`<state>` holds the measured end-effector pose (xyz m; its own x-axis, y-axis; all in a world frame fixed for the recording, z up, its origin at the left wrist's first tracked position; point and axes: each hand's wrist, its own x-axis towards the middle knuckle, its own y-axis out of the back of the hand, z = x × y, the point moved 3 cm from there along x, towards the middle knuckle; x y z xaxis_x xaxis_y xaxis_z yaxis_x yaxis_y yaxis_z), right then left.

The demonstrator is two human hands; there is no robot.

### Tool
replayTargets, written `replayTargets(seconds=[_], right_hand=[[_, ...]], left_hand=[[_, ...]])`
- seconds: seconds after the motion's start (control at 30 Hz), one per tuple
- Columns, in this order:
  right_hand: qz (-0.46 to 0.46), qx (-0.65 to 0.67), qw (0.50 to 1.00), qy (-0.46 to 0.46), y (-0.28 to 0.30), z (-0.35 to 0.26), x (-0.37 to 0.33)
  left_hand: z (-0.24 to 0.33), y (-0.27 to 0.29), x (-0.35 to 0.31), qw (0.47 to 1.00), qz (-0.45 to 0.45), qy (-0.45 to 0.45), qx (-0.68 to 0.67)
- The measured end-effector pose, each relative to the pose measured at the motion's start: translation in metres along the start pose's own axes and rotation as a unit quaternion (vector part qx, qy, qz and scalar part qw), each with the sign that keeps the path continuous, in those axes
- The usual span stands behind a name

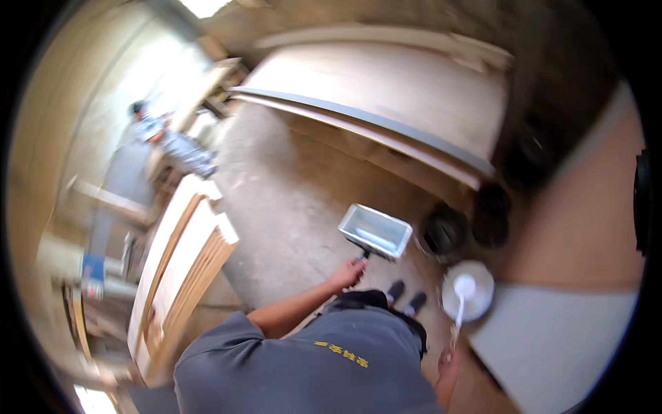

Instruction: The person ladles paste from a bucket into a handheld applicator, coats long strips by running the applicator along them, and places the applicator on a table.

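My left hand (pixel 347 274) is closed round the dark handle of a hand glue spreader (pixel 376 230), a rectangular silvery metal trough with an open top. It hangs in front of me above the floor. Its inside looks pale, and I cannot tell how much is in it. To the right, my right hand (pixel 448 360) grips the end of a white ladle (pixel 460 314). The ladle's bowl is over or in a round white bucket (pixel 485 295); blur hides whether it touches the contents, which look white.
A large board-topped table (pixel 386 83) stands ahead. Dark round buckets (pixel 441 231) sit by the white one. Large panels (pixel 565 338) lie at the right. Stacked wooden boards (pixel 186 269) rise at the left. Another person (pixel 172 145) is farther off at the upper left.
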<state>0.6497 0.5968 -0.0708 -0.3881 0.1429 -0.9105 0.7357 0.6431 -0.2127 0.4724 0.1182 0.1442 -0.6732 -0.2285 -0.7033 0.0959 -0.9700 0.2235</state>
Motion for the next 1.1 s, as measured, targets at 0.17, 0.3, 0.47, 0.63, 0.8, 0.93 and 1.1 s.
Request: replayTargets(seconds=[0.17, 0.3, 0.47, 0.63, 0.8, 0.93, 1.1], right_hand=[[-0.125, -0.017, 0.992, 0.002, -0.053, 0.0, -0.106], [-0.064, -0.014, 0.997, 0.043, -0.074, -0.014, -0.213], [-0.008, -0.042, 0.996, 0.074, -0.091, -0.023, -0.311], [-0.006, -0.049, 0.993, 0.111, -0.111, -0.043, -0.373], [-0.013, -0.029, 0.991, 0.129, -0.122, -0.049, -0.404], [-0.025, -0.028, 0.99, 0.139, -0.131, -0.052, -0.411], [-0.005, -0.01, 0.99, 0.139, -0.13, -0.05, -0.412]], left_hand=[[0.011, -0.015, 0.053, 0.995, -0.091, -0.019, -0.029], [0.021, -0.065, 0.097, 0.984, -0.157, -0.087, 0.0], [0.014, -0.116, 0.144, 0.935, -0.072, -0.304, 0.168], [0.077, -0.153, 0.104, 0.897, -0.069, -0.278, 0.337], [0.09, -0.191, 0.105, 0.866, -0.076, -0.275, 0.412], [0.079, -0.225, 0.131, 0.837, -0.049, -0.331, 0.432], [0.074, -0.256, 0.156, 0.806, -0.013, -0.393, 0.442]])
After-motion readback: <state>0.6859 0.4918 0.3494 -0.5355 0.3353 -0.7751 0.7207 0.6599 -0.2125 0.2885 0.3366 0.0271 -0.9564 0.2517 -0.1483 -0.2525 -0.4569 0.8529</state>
